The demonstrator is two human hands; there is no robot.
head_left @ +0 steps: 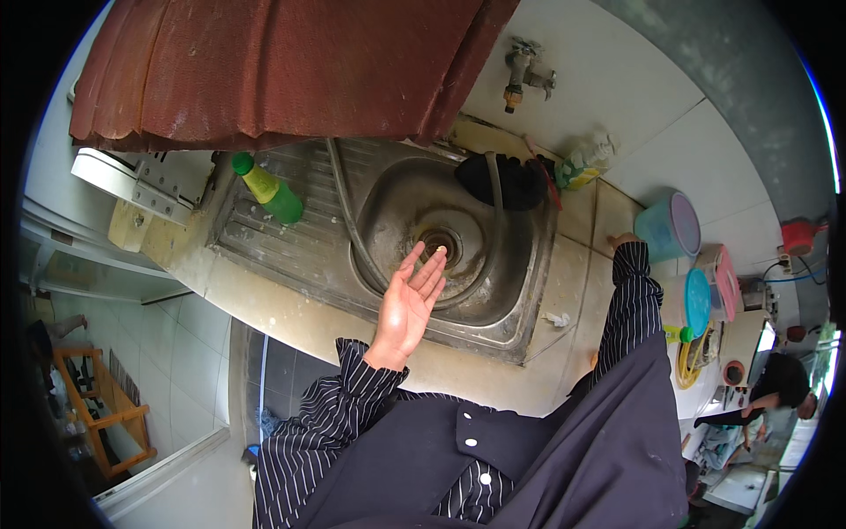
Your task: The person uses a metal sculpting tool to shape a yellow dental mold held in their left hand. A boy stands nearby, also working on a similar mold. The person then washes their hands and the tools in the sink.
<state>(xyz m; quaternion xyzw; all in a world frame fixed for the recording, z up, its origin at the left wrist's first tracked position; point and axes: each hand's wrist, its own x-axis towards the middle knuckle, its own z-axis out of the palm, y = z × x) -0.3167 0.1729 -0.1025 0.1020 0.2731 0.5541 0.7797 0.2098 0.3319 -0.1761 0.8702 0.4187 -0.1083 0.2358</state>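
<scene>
Left hand (407, 309) hangs palm-up, fingers spread, over the steel sink (515, 304) mid-frame, holding nothing; right hand (622, 239) rests on the counter (573, 282) at right — fingers hidden, can't tell; nearest grab, the hose (345, 212), looks bendy, probably slick.

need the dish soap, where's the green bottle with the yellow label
In the head view the green bottle lies on its side on the ribbed drainboard, left of the sink bowl and up-left of the open left hand.
</scene>
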